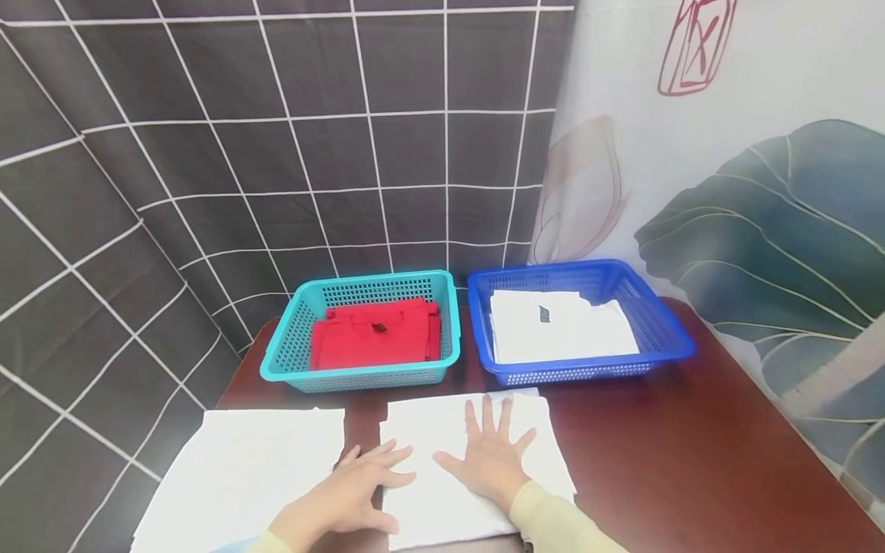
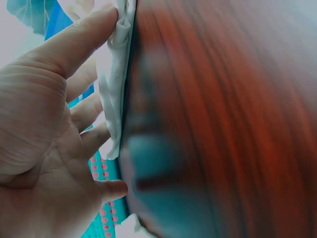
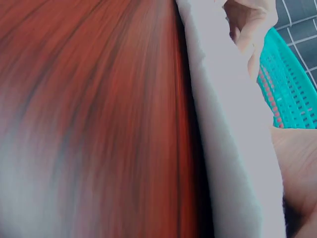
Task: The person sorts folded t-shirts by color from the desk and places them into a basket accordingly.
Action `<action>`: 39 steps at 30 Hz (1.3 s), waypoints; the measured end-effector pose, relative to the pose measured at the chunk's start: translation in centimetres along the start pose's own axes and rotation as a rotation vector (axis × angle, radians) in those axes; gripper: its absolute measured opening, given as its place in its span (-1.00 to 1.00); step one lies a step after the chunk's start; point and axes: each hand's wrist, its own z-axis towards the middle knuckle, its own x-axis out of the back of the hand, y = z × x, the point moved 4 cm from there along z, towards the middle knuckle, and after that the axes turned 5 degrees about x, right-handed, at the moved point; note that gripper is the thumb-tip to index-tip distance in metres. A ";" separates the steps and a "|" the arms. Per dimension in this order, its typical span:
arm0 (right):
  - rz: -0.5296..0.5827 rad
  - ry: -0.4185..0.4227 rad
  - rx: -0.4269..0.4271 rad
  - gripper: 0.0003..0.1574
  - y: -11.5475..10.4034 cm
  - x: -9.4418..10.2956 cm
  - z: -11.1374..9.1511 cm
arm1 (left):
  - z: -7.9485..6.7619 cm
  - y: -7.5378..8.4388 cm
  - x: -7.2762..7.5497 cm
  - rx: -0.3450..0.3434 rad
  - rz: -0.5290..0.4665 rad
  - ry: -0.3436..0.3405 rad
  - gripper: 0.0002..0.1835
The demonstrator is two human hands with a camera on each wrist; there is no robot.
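My R hand lies on the folded white cloth, fingers spread, holding nothing. My L hand is also loose, not clenched: its fingertips reach over the cloth's 9 o'clock edge, w/ the thumb just by that edge.

To get this right, I'd say: keep the R palm as a light anchor, sweep creases from the middle twd 3 and 9, and use the L fingers to even the layers w/o dragging the top one. Too much push prob. skews the fold.

The cloth sits on the surface at 6 o'clock, w/ the teal basket at its 11 and the blue basket at its 1. It's plain white, squarish, several layers thick; 6 o'clock edge rounded, 9 o'clock edge a bit stepped, pale bluish strip near 1.
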 end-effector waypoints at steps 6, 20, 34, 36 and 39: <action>0.010 -0.008 0.029 0.29 -2.4 -0.8 0.8 | -1.6 -1.0 1.2 0.038 -0.023 0.007 -0.29; 0.048 0.009 0.063 0.24 -2.6 -0.5 0.9 | -1.7 -0.8 1.7 0.065 -0.059 0.043 -0.36; 0.246 0.010 0.106 -0.14 5.0 7.5 -2.2 | -0.8 0.5 2.4 0.297 -0.063 0.444 -0.38; 0.312 -0.011 0.079 -0.15 6.9 8.1 -2.2 | -0.6 0.4 2.3 0.341 -0.093 0.463 -0.39; 0.410 -0.065 0.009 -0.15 8.9 8.3 -2.2 | -0.5 0.3 1.9 0.394 -0.145 0.478 -0.42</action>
